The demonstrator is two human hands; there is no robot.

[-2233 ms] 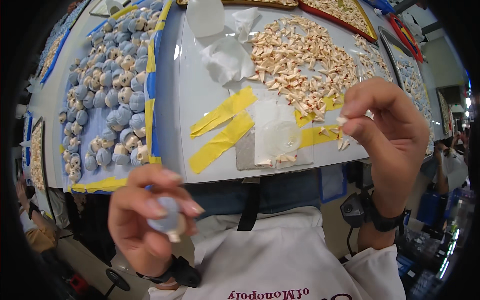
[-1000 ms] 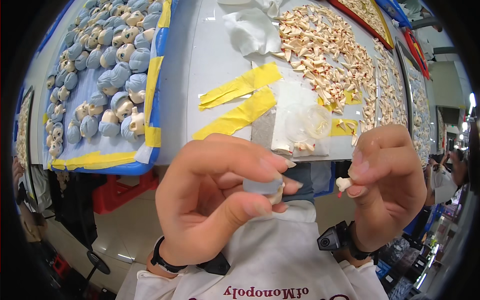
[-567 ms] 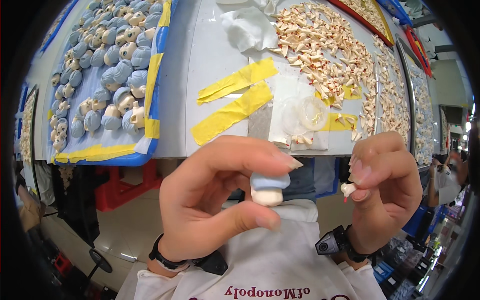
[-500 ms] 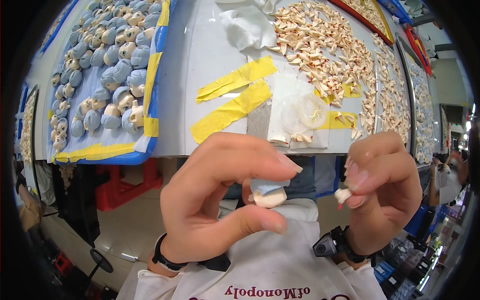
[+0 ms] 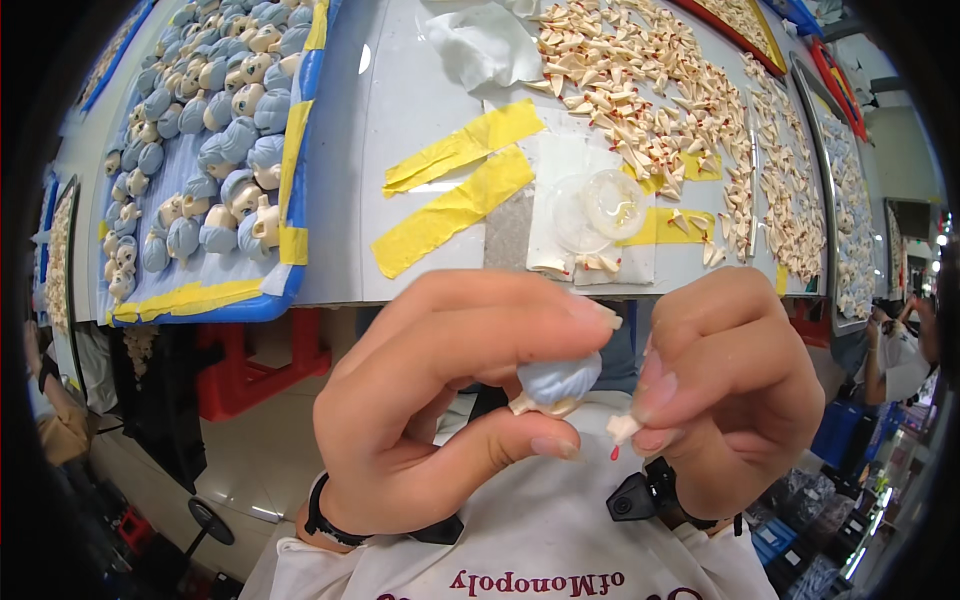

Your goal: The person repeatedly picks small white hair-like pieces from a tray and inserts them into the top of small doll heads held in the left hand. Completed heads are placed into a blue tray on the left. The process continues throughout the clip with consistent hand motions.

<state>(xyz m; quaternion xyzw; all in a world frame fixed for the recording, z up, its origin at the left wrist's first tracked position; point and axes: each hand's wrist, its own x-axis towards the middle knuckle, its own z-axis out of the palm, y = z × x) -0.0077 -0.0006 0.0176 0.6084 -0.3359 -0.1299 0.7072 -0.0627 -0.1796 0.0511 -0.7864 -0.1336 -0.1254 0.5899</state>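
Note:
Between the thumb and fingers of my left hand [image 5: 420, 400] is a small doll head [image 5: 560, 384] with moulded light-blue hair. Its hair side faces up, and a bit of cream plastic shows below. Close to its right, my right hand [image 5: 740, 385] pinches a tiny cream plastic piece [image 5: 622, 428] with a red tip pointing down. A small gap separates the piece from the head. Both hands are held in front of the table's near edge, above my lap. The curled fingers hide part of the head.
At left, a blue tray [image 5: 240, 309] edged with yellow tape holds many doll heads [image 5: 240, 140]. A heap of red-tipped cream pieces [image 5: 640, 90] covers the table's far right. Nearer lie a round clear dish [image 5: 612, 203], yellow tape strips [image 5: 455, 210] and a crumpled white sheet [image 5: 485, 45].
My left hand has turned the doll head so more blue hair shows. My right hand has moved left and slightly down, bringing the cream piece nearer the head.

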